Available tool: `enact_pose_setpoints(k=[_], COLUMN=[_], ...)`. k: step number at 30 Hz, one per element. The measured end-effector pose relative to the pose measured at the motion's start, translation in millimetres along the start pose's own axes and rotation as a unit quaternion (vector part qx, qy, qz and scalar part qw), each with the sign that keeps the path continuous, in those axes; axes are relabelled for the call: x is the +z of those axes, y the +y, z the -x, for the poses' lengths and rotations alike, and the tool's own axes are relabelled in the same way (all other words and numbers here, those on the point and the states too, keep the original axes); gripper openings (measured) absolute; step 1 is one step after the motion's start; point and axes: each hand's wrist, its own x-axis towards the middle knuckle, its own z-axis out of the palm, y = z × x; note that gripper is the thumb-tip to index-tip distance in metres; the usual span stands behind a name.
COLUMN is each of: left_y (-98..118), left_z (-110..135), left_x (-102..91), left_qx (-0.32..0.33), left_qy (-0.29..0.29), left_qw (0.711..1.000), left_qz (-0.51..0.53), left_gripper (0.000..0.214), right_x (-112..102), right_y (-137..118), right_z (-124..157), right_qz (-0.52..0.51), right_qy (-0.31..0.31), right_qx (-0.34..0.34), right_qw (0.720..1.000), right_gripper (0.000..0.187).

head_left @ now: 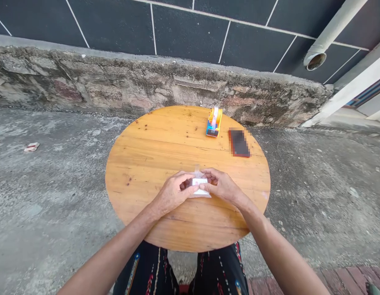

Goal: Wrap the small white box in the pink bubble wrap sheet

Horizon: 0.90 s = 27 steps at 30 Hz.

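A small white box [199, 180] lies in or on a clear plastic wrapper [203, 195] near the middle of the round wooden table [140, 164]. My left hand [176, 188] grips the box from the left, thumb on its top face. From the right, my right hand [222, 184] pinches it with the thumb on top and the fingers at the far edge. A strip of the clear plastic sticks up beyond the box, between my fingertips. My fingers hide the box's left and right ends.
Toward the table's far edge stands a yellow and blue tape dispenser [214, 122] with a roll in it. To its right lies a dark, blurred flat object [240, 143] with a red edge. Beyond the table runs a stone wall base [116, 88]; a crumpled packet [31, 146] lies on the concrete.
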Motion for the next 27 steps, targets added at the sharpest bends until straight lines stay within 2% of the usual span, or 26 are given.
enact_pose_setpoints(k=[5, 10, 15, 17, 24, 27], left_y=[1.7, 0.4, -0.3, -0.5, -3.5, -5.4], left_z=[-3.7, -8.8, -9.3, -8.1, -3.6, 0.3], left_x=[-0.7, 1.6, 4.4, 5.6, 10.0, 11.7], left_qx=[-0.021, -0.019, -0.019, -0.018, 0.005, 0.031], left_qy=[-0.013, -0.005, 0.008, 0.013, 0.025, 0.055], left_qw=[1.000, 1.000, 1.000, 0.999, 0.999, 0.996], left_qz=[0.016, -0.002, -0.024, -0.026, -0.046, -0.064], left_gripper=[0.020, 0.021, 0.020, 0.020, 0.025, 0.031], right_x=[5.7, 5.1, 5.7, 7.3, 11.4, 12.8], right_y=[0.4, -3.7, -6.4, -6.0, -10.6, -11.4], right_z=[4.5, 4.4, 3.8, 3.6, 4.8, 6.2], right_qz=[-0.003, -0.007, 0.031, 0.028, -0.009, -0.010], right_qy=[0.044, 0.041, 0.086, 0.103, 0.097, 0.103], right_qx=[0.012, 0.009, -0.054, -0.060, -0.048, -0.048], right_qw=[0.999, 0.999, 0.994, 0.992, 0.994, 0.993], right_gripper=[0.045, 0.039, 0.032, 0.032, 0.022, 0.021])
